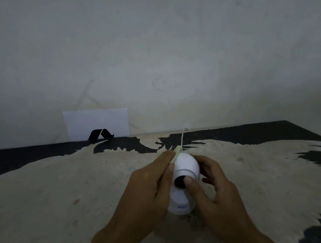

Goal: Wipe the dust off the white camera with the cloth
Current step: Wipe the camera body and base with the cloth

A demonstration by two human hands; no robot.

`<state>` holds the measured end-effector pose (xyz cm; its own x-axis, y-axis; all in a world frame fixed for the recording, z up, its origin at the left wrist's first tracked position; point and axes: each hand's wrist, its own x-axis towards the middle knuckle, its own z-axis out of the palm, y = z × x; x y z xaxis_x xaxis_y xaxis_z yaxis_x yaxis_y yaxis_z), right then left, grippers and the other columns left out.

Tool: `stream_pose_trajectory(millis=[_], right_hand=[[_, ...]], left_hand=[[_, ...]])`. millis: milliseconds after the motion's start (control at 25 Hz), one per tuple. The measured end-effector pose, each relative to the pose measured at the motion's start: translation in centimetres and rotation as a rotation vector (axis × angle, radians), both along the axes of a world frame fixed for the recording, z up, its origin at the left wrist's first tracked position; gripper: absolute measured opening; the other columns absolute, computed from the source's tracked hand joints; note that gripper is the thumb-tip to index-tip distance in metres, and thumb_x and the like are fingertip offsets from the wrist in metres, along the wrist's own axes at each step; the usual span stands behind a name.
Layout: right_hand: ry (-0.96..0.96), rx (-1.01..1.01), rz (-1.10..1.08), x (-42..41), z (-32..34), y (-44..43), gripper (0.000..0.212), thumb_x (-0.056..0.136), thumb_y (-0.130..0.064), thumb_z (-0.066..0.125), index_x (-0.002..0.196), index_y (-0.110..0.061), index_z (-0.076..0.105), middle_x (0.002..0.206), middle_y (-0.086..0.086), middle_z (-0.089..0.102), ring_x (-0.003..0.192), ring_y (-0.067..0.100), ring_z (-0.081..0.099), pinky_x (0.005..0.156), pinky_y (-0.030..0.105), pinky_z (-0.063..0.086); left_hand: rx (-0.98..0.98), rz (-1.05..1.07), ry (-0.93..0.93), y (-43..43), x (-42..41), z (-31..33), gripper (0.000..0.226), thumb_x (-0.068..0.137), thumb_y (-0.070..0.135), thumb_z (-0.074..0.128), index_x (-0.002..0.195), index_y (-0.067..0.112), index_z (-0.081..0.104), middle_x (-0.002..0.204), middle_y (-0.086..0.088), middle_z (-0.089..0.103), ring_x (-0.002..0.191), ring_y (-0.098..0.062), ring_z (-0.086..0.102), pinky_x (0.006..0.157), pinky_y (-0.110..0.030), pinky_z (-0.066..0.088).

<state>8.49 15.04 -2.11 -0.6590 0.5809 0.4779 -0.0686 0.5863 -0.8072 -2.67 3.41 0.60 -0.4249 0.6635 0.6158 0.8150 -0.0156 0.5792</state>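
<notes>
The white camera (pixel 184 165) stands upright on a worn beige and black table (pixel 83 194), its round head and dark lens facing me. My left hand (pixel 150 186) pinches a small pale cloth (pixel 177 152) against the upper left of the camera's head. My right hand (pixel 209 184) wraps the camera's right side, with the thumb resting on the lens. A thin white cable (pixel 183 138) runs from behind the camera toward the wall.
A white card with a black logo (pixel 97 123) leans against the grey wall at the back left. The table's right edge slants away at the far right.
</notes>
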Motion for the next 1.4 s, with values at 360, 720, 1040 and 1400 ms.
stream_pose_trajectory(millis=[360, 720, 1040, 1400], right_hand=[[-0.024, 0.013, -0.014, -0.1, 0.1, 0.2, 0.062, 0.066, -0.079, 0.048, 0.119, -0.046, 0.042, 0.117, -0.03, 0.055, 0.108, -0.012, 0.053, 0.083, 0.002, 0.043], [-0.059, 0.033, 0.1, 0.6, 0.5, 0.8, 0.053, 0.077, -0.06, 0.063, 0.123, -0.042, 0.043, 0.121, -0.035, 0.051, 0.109, -0.011, 0.053, 0.084, 0.011, 0.048], [-0.14, 0.009, 0.282, 1.5, 0.9, 2.4, 0.066, 0.079, -0.03, 0.075, 0.132, -0.043, 0.039, 0.128, -0.031, 0.053, 0.117, -0.006, 0.053, 0.091, 0.017, 0.049], [-0.181, 0.082, 0.248, 1.0, 0.2, 2.7, 0.086, 0.068, -0.029, 0.086, 0.131, -0.049, 0.031, 0.131, -0.035, 0.045, 0.115, -0.011, 0.05, 0.089, 0.013, 0.048]], left_hand=[[-0.092, -0.078, 0.035, 0.2, -0.3, 1.4, 0.042, 0.089, 0.037, 0.038, 0.13, 0.031, 0.042, 0.137, 0.015, 0.043, 0.123, 0.017, 0.03, 0.1, 0.001, 0.022], [-0.128, -0.086, 0.05, 0.2, -1.2, 1.4, 0.04, 0.09, 0.037, 0.038, 0.13, 0.031, 0.042, 0.136, 0.014, 0.046, 0.123, 0.012, 0.034, 0.102, -0.003, 0.027], [-0.139, -0.11, 0.125, 0.0, -1.4, 1.2, 0.041, 0.092, 0.036, 0.039, 0.133, 0.032, 0.039, 0.14, 0.016, 0.039, 0.129, 0.01, 0.029, 0.109, -0.014, 0.026], [-0.285, -0.145, 0.414, -0.7, -2.3, 1.1, 0.058, 0.086, 0.057, 0.018, 0.139, 0.035, 0.022, 0.149, 0.017, 0.019, 0.135, 0.008, 0.012, 0.112, -0.013, 0.014]])
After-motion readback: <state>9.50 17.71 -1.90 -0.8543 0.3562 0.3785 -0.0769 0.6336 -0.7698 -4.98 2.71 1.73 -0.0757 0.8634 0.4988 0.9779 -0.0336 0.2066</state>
